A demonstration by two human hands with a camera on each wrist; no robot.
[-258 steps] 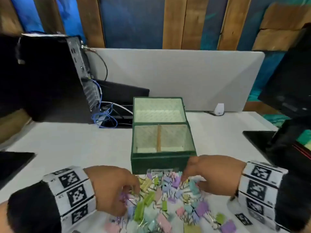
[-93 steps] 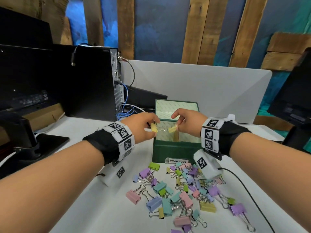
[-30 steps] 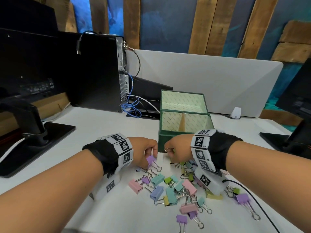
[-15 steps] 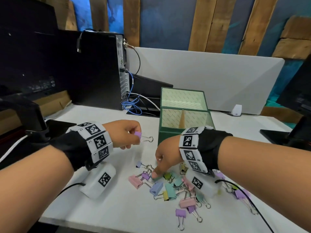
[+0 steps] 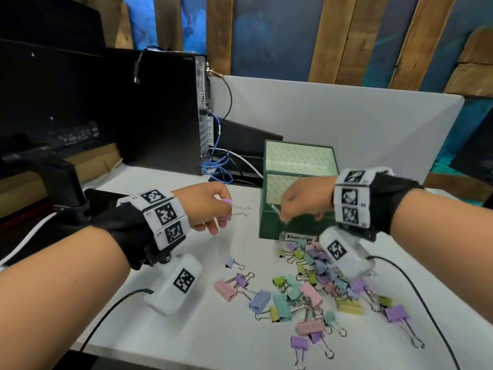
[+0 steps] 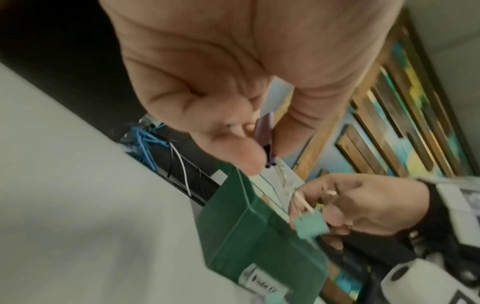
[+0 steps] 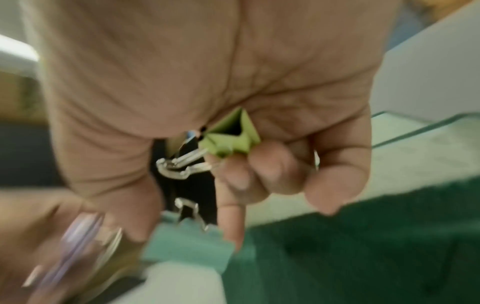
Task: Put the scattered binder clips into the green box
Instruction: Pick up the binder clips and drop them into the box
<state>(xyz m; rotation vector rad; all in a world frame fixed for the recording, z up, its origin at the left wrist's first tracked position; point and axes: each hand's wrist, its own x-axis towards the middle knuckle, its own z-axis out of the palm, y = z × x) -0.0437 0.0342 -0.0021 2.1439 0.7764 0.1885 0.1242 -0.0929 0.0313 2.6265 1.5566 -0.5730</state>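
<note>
The head camera looks down toward 12 o'clock over the table (image 5: 170, 327), while both wrist cameras sit close under the palms, sharing the green box (image 6: 249, 230).

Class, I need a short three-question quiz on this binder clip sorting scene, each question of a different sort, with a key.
1. True or false: the left hand holds a purple binder clip.
2. Which clips does the right hand hold? A) a pink one only B) a green one and a teal one C) none
3. Fill in: the right hand is over the front edge of the green ___.

Key: 1 true; 2 B; 3 box.
</note>
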